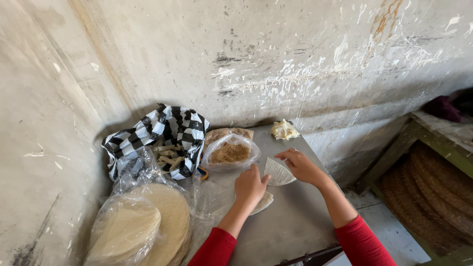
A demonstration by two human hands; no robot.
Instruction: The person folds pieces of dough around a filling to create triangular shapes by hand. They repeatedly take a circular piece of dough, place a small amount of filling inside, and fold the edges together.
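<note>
My left hand point(250, 187) rests on a pale flat wrapper point(263, 202) lying on the grey metal table point(290, 221), its thumb touching a folded wedge-shaped wrapper point(277, 172). My right hand point(300, 165) pinches the right edge of that wedge, fingers bent, a ring on one finger. Both arms wear red sleeves. Just behind the hands sits a clear bag of brown crumbly filling point(229, 152).
A black-and-white checked bag point(170, 130) holds pale rolled sticks. Stacks of round wrappers in clear plastic point(143, 226) lie at the left front. A lump of yellowish dough point(284, 130) sits at the table's back. Concrete walls close the left and back; woven round trays point(433, 192) stand at right.
</note>
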